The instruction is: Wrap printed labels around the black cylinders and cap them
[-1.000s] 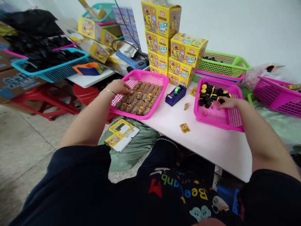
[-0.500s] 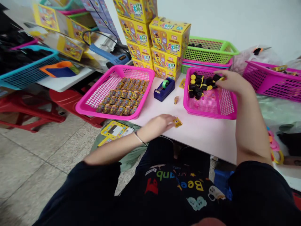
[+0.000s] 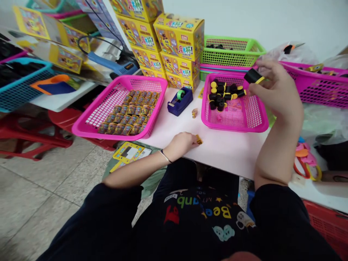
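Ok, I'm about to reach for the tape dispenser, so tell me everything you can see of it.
The tape dispenser is a squat, dark blue desktop one that looks like plastic, with a roll of tape on a green core seated in its top. It stands upright on the white table, its cutter end angled toward the lower left. It sits between one pink basket and another pink basket, just in front of a yellow box. Only the table visibly touches it; whether it touches the box can't be told.
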`<state>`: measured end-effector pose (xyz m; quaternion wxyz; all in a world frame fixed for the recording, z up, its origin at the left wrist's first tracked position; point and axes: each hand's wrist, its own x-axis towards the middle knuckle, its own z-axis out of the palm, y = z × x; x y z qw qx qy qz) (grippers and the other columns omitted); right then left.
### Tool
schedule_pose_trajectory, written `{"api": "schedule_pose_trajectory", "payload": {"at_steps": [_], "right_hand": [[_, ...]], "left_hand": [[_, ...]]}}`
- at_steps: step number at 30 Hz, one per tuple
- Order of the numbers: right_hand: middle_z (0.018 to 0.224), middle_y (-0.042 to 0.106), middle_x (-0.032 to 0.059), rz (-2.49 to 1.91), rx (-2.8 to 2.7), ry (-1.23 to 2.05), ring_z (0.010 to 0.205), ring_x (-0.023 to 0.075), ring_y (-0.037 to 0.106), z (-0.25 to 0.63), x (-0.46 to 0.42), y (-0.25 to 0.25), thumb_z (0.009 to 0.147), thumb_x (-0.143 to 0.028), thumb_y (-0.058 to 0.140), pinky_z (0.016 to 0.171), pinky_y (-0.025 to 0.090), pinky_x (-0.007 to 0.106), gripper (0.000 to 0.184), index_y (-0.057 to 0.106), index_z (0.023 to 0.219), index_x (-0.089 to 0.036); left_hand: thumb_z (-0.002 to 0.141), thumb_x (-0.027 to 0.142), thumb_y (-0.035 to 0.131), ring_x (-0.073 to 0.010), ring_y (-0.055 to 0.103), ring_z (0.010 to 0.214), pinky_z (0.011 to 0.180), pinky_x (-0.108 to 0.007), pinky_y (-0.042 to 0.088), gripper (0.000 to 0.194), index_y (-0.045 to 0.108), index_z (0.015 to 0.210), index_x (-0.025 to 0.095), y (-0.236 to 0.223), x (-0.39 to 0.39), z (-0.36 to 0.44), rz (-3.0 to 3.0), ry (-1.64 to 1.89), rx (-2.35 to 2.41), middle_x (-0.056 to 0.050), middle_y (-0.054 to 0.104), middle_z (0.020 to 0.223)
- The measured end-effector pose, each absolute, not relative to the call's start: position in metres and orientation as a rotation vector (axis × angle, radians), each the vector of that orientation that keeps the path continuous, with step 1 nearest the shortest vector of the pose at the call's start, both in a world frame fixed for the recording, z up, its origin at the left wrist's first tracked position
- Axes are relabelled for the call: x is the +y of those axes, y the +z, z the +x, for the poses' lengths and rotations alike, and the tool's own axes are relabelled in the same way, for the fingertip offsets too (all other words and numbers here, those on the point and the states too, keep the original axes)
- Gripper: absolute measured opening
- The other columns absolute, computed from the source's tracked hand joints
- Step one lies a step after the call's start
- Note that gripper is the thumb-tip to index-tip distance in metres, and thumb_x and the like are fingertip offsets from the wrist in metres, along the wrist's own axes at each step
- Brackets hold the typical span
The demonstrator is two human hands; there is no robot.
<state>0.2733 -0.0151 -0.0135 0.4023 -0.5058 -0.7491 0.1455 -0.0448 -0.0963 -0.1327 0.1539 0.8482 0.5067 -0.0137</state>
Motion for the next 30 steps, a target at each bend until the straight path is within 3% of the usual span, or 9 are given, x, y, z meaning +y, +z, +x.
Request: {"api": "schedule_pose_trajectory", "payload": {"at_steps": [3, 6, 9, 13, 15, 18, 21, 24, 30], "right_hand": [[0.105, 0.071, -0.0022, -1.243, -1.779, 0.495, 0.084, 0.0140, 0.076, 0.276, -0.017, -0.010, 0.092, -0.010, 0.071, 0.082, 0.064, 0.034, 0.052, 0.052, 0.135, -0.030], [0.105, 0.073, -0.0009, -1.252, -1.762, 0.491, 0.081, 0.0145, 0.075, 0.275, -0.020, -0.008, 0.088, -0.007, 0.072, 0.078, 0.061, 0.034, 0.044, 0.056, 0.123, -0.028], [0.106, 0.074, -0.0006, -1.250, -1.783, 0.471, 0.080, 0.0131, 0.071, 0.275, -0.024, -0.007, 0.086, -0.006, 0.073, 0.077, 0.058, 0.032, 0.042, 0.062, 0.121, -0.026], [0.104, 0.076, -0.0019, -1.224, -1.778, 0.464, 0.080, 0.0120, 0.070, 0.276, -0.029, -0.004, 0.086, -0.007, 0.074, 0.076, 0.059, 0.030, 0.042, 0.065, 0.122, -0.027], [0.108, 0.079, -0.0007, -1.218, -1.774, 0.474, 0.083, 0.0128, 0.071, 0.275, -0.031, -0.002, 0.086, -0.008, 0.075, 0.078, 0.061, 0.030, 0.041, 0.066, 0.121, -0.028], [0.115, 0.081, 0.0009, -1.235, -1.777, 0.486, 0.086, 0.0139, 0.073, 0.272, -0.032, 0.000, 0.085, -0.010, 0.077, 0.079, 0.063, 0.031, 0.041, 0.067, 0.120, -0.028], [0.117, 0.080, 0.0008, -1.249, -1.791, 0.494, 0.087, 0.0135, 0.071, 0.270, -0.031, -0.001, 0.084, -0.011, 0.079, 0.084, 0.063, 0.032, 0.040, 0.069, 0.120, -0.028], [0.116, 0.078, 0.0000, -1.247, -1.819, 0.484, 0.088, 0.0134, 0.070, 0.268, -0.028, -0.003, 0.083, -0.009, 0.077, 0.086, 0.062, 0.033, 0.042, 0.070, 0.120, -0.027], [0.109, 0.075, 0.0003, -1.252, -1.827, 0.506, 0.083, 0.0139, 0.067, 0.266, -0.028, -0.005, 0.085, -0.011, 0.077, 0.080, 0.060, 0.032, 0.039, 0.071, 0.118, -0.030]], "left_hand": [[0.091, 0.036, 0.083, -0.0184, 0.072, 0.073, 0.068, -0.027, 0.047, 0.017, 0.087, 0.088, 0.019, -0.128, -0.076, -0.043, 2.360, -0.058, 1.465, -0.004, 0.082, 0.080], [0.087, 0.030, 0.085, -0.0151, 0.071, 0.069, 0.067, -0.024, 0.046, 0.009, 0.087, 0.084, 0.022, -0.123, -0.062, -0.043, 2.324, -0.058, 1.416, -0.001, 0.082, 0.076], [0.088, 0.024, 0.082, -0.0143, 0.074, 0.076, 0.072, -0.022, 0.049, 0.005, 0.087, 0.089, 0.022, -0.123, -0.061, -0.043, 2.324, -0.035, 1.365, 0.000, 0.084, 0.084], [0.084, 0.022, 0.086, -0.0194, 0.077, 0.091, 0.082, -0.025, 0.054, 0.015, 0.086, 0.098, 0.019, -0.127, -0.073, -0.044, 2.366, 0.001, 1.378, -0.006, 0.085, 0.101], [0.093, 0.020, 0.076, -0.0206, 0.077, 0.093, 0.086, -0.027, 0.056, 0.011, 0.085, 0.098, 0.017, -0.128, -0.080, -0.044, 2.389, -0.011, 1.382, -0.009, 0.084, 0.102], [0.104, 0.022, 0.062, -0.0219, 0.078, 0.094, 0.090, -0.030, 0.059, 0.023, 0.084, 0.102, 0.015, -0.130, -0.087, -0.044, 2.434, -0.040, 1.386, -0.012, 0.083, 0.103], [0.104, 0.027, 0.065, -0.0223, 0.078, 0.097, 0.093, -0.030, 0.061, 0.021, 0.082, 0.106, 0.014, -0.133, -0.092, -0.042, 2.469, -0.062, 1.390, -0.013, 0.081, 0.106], [0.108, 0.021, 0.054, -0.0222, 0.079, 0.102, 0.097, -0.031, 0.061, 0.028, 0.080, 0.102, 0.013, -0.135, -0.097, -0.041, 2.487, -0.073, 1.412, -0.014, 0.081, 0.110], [0.106, 0.012, 0.045, -0.0247, 0.080, 0.091, 0.083, -0.032, 0.060, 0.034, 0.077, 0.118, 0.010, -0.132, -0.104, -0.035, 2.478, -0.057, 1.483, -0.016, 0.082, 0.100]]}}
